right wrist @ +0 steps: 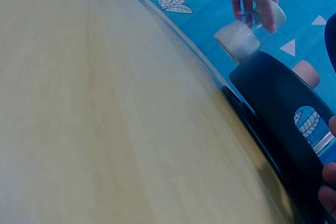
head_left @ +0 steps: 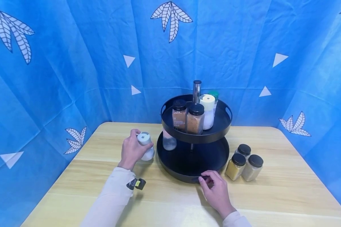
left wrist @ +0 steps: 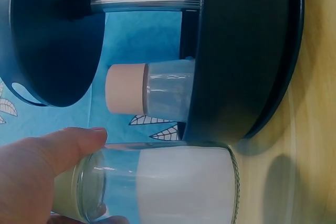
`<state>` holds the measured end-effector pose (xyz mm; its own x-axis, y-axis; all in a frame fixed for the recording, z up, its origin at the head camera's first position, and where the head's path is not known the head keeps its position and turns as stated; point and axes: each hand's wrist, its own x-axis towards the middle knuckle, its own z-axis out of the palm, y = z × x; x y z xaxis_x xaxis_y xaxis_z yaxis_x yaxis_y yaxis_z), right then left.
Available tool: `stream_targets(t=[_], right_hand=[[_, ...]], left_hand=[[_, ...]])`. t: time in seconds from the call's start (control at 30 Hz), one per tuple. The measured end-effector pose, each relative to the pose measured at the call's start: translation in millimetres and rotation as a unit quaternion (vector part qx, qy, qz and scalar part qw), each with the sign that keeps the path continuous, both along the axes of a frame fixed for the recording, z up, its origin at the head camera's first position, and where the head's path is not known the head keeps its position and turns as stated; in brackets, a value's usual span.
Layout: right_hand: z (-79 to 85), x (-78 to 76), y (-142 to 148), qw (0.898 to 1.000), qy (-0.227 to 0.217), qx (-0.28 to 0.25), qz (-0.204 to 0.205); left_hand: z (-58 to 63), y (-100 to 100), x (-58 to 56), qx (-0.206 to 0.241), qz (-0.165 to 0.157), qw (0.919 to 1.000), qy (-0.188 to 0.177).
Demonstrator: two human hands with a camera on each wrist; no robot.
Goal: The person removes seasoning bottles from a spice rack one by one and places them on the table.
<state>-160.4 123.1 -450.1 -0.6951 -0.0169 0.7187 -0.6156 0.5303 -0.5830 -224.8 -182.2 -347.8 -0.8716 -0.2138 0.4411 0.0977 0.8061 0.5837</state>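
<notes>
White-capped glass jar [left wrist: 184, 184] is held by the left hand [head_left: 131, 148], just left of the lower tray [head_left: 187, 164]; the right hand [head_left: 216, 190] pinches its near rim. Four containers [head_left: 195, 123] above and a pink-capped jar [left wrist: 157, 88] below look placed; three black-lidded jars [head_left: 250, 172] at right seem left.

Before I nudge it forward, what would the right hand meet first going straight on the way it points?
The black lower tray, almost at once: the right hand appears to grip its near rim, though exact finger depth is hard to judge.
</notes>
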Motion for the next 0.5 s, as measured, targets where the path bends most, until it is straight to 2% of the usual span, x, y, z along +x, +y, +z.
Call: stream_targets(t=[0.2, 0.5], right_hand=[[-0.7, -0.2, 0.0, 1.000, 0.003, 0.000, -0.001], [-0.8, 0.1, 0.3, 1.000, -0.009, -0.004, -0.003]], left_hand=[[-4.6, -1.2, -1.7, 0.003, -0.001, 1.0000, -0.004], [-8.2, -0.8, -4.6, 0.023, -0.002, 0.9989, -0.040]])
